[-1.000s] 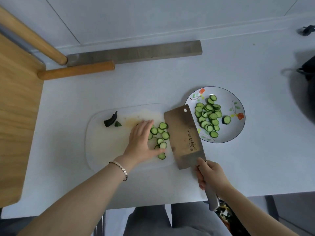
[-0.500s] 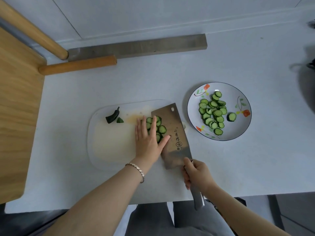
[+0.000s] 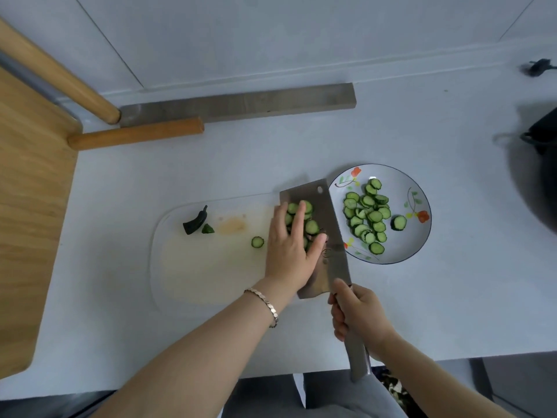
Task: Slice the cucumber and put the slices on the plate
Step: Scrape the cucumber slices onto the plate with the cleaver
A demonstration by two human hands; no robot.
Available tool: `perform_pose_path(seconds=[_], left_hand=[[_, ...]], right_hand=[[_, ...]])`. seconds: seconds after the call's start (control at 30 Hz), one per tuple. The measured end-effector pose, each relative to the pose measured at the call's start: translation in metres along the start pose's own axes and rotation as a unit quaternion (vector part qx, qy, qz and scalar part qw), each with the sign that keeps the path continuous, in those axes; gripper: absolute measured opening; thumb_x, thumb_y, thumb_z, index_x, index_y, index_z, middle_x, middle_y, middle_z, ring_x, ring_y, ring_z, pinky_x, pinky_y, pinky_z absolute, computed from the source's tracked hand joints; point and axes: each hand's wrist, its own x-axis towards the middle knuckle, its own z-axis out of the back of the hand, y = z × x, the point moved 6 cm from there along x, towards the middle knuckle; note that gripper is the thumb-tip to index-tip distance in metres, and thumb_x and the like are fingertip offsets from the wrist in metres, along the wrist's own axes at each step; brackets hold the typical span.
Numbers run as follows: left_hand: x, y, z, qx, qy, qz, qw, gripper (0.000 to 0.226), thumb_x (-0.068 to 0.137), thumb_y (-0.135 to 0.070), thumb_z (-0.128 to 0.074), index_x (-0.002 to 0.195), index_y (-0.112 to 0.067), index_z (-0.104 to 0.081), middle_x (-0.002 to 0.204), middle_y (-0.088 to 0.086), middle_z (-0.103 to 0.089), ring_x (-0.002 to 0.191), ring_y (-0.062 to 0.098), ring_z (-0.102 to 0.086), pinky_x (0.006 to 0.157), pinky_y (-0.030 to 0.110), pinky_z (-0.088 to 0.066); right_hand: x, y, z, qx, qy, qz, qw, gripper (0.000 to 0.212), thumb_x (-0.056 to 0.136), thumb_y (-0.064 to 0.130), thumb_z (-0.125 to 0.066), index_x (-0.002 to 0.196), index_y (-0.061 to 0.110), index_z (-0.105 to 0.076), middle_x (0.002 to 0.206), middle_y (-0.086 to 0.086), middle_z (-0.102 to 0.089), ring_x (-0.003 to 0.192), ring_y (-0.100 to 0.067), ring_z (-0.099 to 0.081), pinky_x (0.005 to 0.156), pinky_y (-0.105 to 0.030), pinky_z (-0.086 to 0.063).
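Note:
My right hand (image 3: 358, 312) grips the handle of a steel cleaver (image 3: 331, 236), whose flat blade carries a heap of cucumber slices (image 3: 310, 226). My left hand (image 3: 289, 248) lies flat over those slices with straight fingers, pressing them onto the blade. The blade's far edge is beside the rim of the flowered plate (image 3: 419, 236), which holds several slices (image 3: 369, 218). One loose slice (image 3: 257, 242) lies on the pale cutting board (image 3: 196, 267), left of my left hand. A dark cucumber end (image 3: 194, 223) and a small green scrap (image 3: 208, 229) sit at the board's far left.
A wooden board (image 3: 27, 206) fills the left side. Two wooden handles (image 3: 135, 135) and a long grey metal bar (image 3: 241, 102) lie at the back of the white counter. A dark pan (image 3: 539, 176) is at the right edge.
The slices were gathered onto the cleaver blade under my left hand. Blade and hand have moved right toward the plate. One slice stayed behind on the board.

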Motion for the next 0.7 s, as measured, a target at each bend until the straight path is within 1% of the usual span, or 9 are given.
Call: perform_pose_path(seconds=[0.1, 0.17, 0.27, 0.3, 0.4, 0.47, 0.53, 0.6, 0.7], left_hand=[[0.019, -0.041, -0.004, 0.002, 0.0, -0.035, 0.999, 0.068, 0.085, -0.053, -0.03, 0.141, -0.016, -0.028, 0.146, 0.021, -0.025, 0.136, 0.035, -0.021, 0.112, 0.045, -0.02], [0.029, -0.065, -0.011, 0.0, 0.007, -0.049, 0.999, 0.065, 0.085, -0.051, -0.031, 0.139, -0.016, -0.032, 0.143, 0.022, -0.029, 0.133, 0.036, -0.026, 0.111, 0.048, -0.023], [0.043, -0.094, -0.025, 0.005, 0.005, -0.077, 0.997, 0.059, 0.083, -0.049, -0.036, 0.128, -0.012, -0.045, 0.133, 0.023, -0.04, 0.121, 0.037, -0.035, 0.106, 0.052, -0.03], [0.049, -0.103, -0.029, 0.014, 0.006, -0.092, 0.996, 0.058, 0.082, -0.049, -0.037, 0.124, -0.01, -0.047, 0.131, 0.023, -0.042, 0.12, 0.036, -0.037, 0.105, 0.053, -0.031], [0.066, -0.128, -0.039, 0.043, 0.033, -0.156, 0.986, 0.05, 0.083, -0.044, -0.046, 0.117, -0.008, -0.049, 0.137, 0.019, -0.04, 0.128, 0.034, -0.037, 0.108, 0.054, -0.025], [0.073, -0.138, -0.039, 0.041, 0.052, -0.206, 0.976, 0.046, 0.083, -0.037, -0.054, 0.119, -0.008, -0.049, 0.136, 0.012, -0.043, 0.124, 0.028, -0.043, 0.109, 0.054, -0.024], [0.075, -0.142, -0.037, 0.038, 0.064, -0.244, 0.967, 0.043, 0.079, -0.03, -0.062, 0.115, -0.008, -0.053, 0.123, 0.008, -0.052, 0.11, 0.026, -0.052, 0.102, 0.052, -0.033], [0.076, -0.137, -0.037, 0.048, 0.081, -0.254, 0.963, 0.039, 0.073, -0.027, -0.067, 0.106, -0.008, -0.056, 0.11, 0.009, -0.057, 0.097, 0.029, -0.055, 0.094, 0.046, -0.041], [0.074, -0.127, -0.041, 0.085, 0.109, -0.25, 0.958, 0.03, 0.07, -0.028, -0.065, 0.09, -0.008, -0.059, 0.094, 0.009, -0.06, 0.087, 0.033, -0.057, 0.087, 0.041, -0.042]], right_hand=[[-0.01, 0.025, 0.032, 0.0, -0.041, 0.037, 0.998, 0.037, 0.097, 0.024, -0.045, 0.067, 0.003, -0.049, 0.041, -0.004, -0.042, 0.034, -0.019, -0.036, 0.038, -0.025, -0.036], [-0.015, 0.038, 0.054, -0.009, -0.074, 0.054, 0.996, 0.037, 0.097, 0.024, -0.045, 0.067, 0.003, -0.05, 0.041, -0.004, -0.042, 0.035, -0.02, -0.036, 0.039, -0.027, -0.036], [-0.02, 0.051, 0.084, -0.024, -0.112, 0.063, 0.991, 0.036, 0.096, 0.024, -0.046, 0.068, 0.002, -0.051, 0.042, -0.004, -0.043, 0.034, -0.02, -0.037, 0.04, -0.027, -0.037], [-0.021, 0.055, 0.093, -0.03, -0.122, 0.066, 0.99, 0.036, 0.096, 0.023, -0.046, 0.068, 0.002, -0.051, 0.041, -0.003, -0.044, 0.033, -0.02, -0.037, 0.039, -0.027, -0.037], [-0.024, 0.067, 0.118, -0.076, -0.149, 0.08, 0.983, 0.033, 0.094, 0.021, -0.047, 0.068, 0.001, -0.052, 0.041, -0.003, -0.046, 0.033, -0.02, -0.04, 0.04, -0.028, -0.04], [-0.025, 0.073, 0.129, -0.112, -0.157, 0.091, 0.977, 0.033, 0.094, 0.02, -0.046, 0.067, 0.001, -0.053, 0.042, -0.005, -0.048, 0.034, -0.023, -0.042, 0.042, -0.028, -0.041], [-0.027, 0.077, 0.138, -0.133, -0.161, 0.098, 0.973, 0.034, 0.094, 0.02, -0.045, 0.067, 0.001, -0.053, 0.042, -0.006, -0.049, 0.034, -0.024, -0.043, 0.043, -0.028, -0.042], [-0.027, 0.08, 0.144, -0.144, -0.166, 0.101, 0.97, 0.034, 0.094, 0.02, -0.045, 0.067, 0.001, -0.054, 0.041, -0.007, -0.05, 0.033, -0.023, -0.043, 0.044, -0.027, -0.042], [-0.027, 0.082, 0.147, -0.157, -0.168, 0.1, 0.968, 0.034, 0.094, 0.02, -0.045, 0.068, 0.001, -0.054, 0.041, -0.007, -0.051, 0.032, -0.021, -0.044, 0.045, -0.027, -0.042]])
